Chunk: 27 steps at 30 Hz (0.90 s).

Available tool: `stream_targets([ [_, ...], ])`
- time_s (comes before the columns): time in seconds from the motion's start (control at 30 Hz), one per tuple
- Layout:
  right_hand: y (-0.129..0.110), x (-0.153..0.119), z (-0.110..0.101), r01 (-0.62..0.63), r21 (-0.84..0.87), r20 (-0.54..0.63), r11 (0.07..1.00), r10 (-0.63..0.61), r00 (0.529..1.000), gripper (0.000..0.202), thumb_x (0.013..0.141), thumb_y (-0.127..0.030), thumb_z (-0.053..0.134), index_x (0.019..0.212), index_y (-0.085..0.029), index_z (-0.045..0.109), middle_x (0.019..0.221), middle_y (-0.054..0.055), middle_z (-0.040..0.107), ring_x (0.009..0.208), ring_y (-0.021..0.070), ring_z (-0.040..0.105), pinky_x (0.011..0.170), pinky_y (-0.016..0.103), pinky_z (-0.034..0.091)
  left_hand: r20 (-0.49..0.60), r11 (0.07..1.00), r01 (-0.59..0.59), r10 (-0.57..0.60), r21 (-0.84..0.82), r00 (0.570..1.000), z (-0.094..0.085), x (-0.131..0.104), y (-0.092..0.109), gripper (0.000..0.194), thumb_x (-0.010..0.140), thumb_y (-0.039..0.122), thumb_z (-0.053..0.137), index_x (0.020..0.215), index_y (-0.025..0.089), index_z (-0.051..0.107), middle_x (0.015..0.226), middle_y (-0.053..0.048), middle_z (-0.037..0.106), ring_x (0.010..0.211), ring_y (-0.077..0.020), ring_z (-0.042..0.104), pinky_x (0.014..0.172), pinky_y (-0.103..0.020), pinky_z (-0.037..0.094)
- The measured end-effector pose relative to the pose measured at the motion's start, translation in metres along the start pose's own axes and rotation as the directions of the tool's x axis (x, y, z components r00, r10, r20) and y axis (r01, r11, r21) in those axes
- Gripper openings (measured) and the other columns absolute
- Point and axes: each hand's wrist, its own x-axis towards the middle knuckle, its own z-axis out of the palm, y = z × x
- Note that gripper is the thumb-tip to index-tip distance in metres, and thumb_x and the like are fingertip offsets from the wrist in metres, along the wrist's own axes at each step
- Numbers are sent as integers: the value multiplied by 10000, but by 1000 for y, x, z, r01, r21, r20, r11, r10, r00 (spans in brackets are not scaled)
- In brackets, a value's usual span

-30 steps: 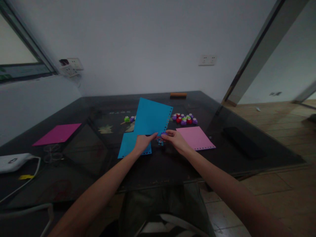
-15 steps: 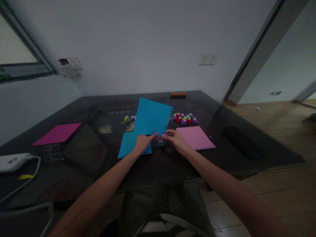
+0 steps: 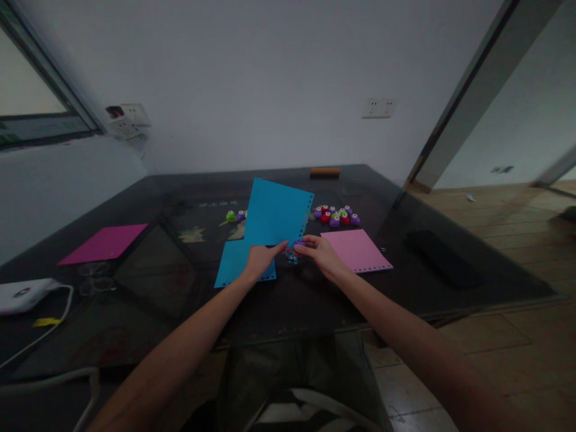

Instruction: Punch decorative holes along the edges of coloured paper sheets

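Pinched in my left hand [image 3: 261,259] is a blue sheet of paper [image 3: 279,210], held up at a slant with round holes along its right edge. My right hand [image 3: 321,255] has its fingers closed on a small purple hole punch [image 3: 299,243] at the sheet's lower right corner. Fingers hide much of the punch. Small blue and reddish paper dots [image 3: 292,257] lie on the table below the hands. A second blue sheet [image 3: 229,264], holed along its near edge, lies under my left hand. To the right lies a pink sheet [image 3: 355,251], also holed along its near edge.
Several one-eyed purple, red and green pieces [image 3: 335,216] cluster behind the pink sheet; others [image 3: 231,216] sit partly behind the raised sheet. A magenta sheet [image 3: 105,244] and a white cabled device [image 3: 24,296] lie left. A black case [image 3: 443,258] lies right, a brown block [image 3: 324,172] at the back.
Almost nothing differs. Both hands keep their hold on the blue sheet and the hole punch, and the view has shifted very slightly.
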Motion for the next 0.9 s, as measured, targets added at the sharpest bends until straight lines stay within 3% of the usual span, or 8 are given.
stream_targets([
  [0.23,3,1,-1,29,4,9,1000,-29,1000,222,614,-273,718,792,-186,617,798,21,659,754,150,609,777,324,460,-21,998,-50,49,-35,999,1,0,-1,320,693,445,582,769,155,696,860,-75,705,816,-206,624,713,-270,443],
  [0.67,-2,0,-2,34,-10,1,999,-34,999,209,594,-244,719,766,-186,616,759,13,654,732,150,609,764,320,466,29,992,69,-72,109,997,0,-2,4,294,711,428,571,659,166,694,622,-58,670,748,-227,620,610,-248,405],
  [0.8,-2,0,-1,39,-33,10,999,-38,999,204,600,-249,714,770,-192,615,758,11,657,736,154,614,774,330,468,65,990,57,-66,127,996,-1,-2,-1,187,694,355,604,748,217,717,601,-28,662,759,-228,621,619,-223,407],
  [0.9,-2,0,-1,42,-50,5,998,-41,999,204,604,-247,714,770,-191,610,766,15,657,740,155,615,783,337,466,96,981,-8,-11,194,995,-1,-1,-8,239,683,296,619,901,253,705,714,-17,687,804,-229,618,661,-213,416],
])
